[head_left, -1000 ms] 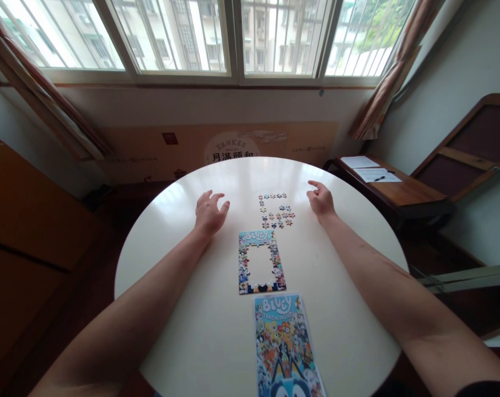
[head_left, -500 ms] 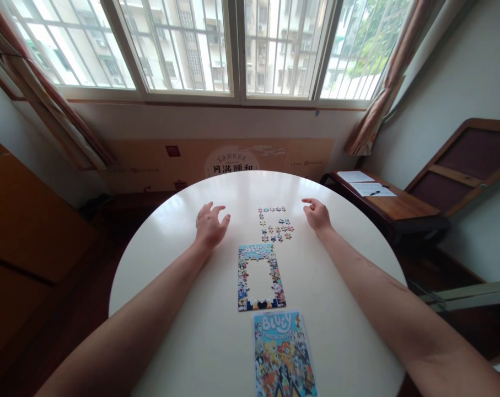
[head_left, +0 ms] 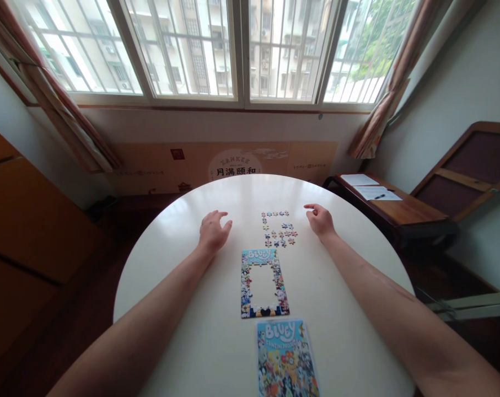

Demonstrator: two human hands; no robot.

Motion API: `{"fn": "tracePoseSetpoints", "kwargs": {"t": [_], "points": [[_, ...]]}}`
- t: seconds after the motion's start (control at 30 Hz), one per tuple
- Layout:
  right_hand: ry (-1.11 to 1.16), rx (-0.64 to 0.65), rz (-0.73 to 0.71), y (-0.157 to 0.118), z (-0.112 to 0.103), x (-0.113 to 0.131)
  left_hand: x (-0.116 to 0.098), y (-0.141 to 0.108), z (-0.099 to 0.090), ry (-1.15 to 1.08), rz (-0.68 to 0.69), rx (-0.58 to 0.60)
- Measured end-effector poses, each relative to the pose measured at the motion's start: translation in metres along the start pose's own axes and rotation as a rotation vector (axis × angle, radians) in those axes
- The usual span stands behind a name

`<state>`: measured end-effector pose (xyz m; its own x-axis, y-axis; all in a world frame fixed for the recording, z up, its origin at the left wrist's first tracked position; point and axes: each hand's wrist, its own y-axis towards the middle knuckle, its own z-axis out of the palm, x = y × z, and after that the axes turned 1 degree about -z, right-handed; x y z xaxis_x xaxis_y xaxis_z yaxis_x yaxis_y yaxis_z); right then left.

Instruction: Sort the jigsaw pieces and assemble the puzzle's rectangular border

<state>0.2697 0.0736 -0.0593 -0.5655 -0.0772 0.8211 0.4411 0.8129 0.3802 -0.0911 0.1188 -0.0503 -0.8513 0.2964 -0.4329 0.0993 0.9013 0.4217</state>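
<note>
On the round white table, loose jigsaw pieces (head_left: 275, 234) lie between my hands in a rough open outline, with a cluster at its lower right. My left hand (head_left: 213, 231) is left of them, thumb and fingers apart, holding nothing. To the right of the pieces, my right hand (head_left: 320, 220) has its index finger stretched out to the left and the others curled; nothing shows in it. Nearer me lies the puzzle frame (head_left: 245, 281), its pieced border around a blank white middle. Below that is the printed Bluey picture sheet (head_left: 286, 358), cut off by the view's bottom edge.
The white table (head_left: 162, 242) has a curved far edge close to a long cardboard box (head_left: 150, 160) under the window. At the right, papers (head_left: 376, 193) and a pen rest on a wooden chair seat (head_left: 415, 212). A brown cabinet (head_left: 18, 220) is at the left.
The whole view has shifted slightly, so things sit a little lower and further right. My left fingers have drawn somewhat closer together. The puzzle pieces, frame and sheet keep their places on the table.
</note>
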Motion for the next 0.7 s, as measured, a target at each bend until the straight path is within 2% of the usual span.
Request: {"fn": "tracePoseSetpoints", "kwargs": {"t": [0.23,0.37,0.53,0.7], "points": [[-0.107,0.031,-0.077,-0.006,-0.002,0.004,-0.004,-0.003,0.000,0.054,-0.015,0.053],[-0.236,0.083,-0.216,-0.015,0.000,0.025,-0.005,-0.004,-0.002,0.079,-0.027,0.085],[-0.406,0.384,-0.450,0.001,0.023,0.068,-0.006,-0.005,-0.004,0.105,-0.037,0.131],[-0.641,0.648,-0.424,0.035,0.054,0.092,-0.011,-0.007,-0.010,0.122,-0.053,0.181]]}}
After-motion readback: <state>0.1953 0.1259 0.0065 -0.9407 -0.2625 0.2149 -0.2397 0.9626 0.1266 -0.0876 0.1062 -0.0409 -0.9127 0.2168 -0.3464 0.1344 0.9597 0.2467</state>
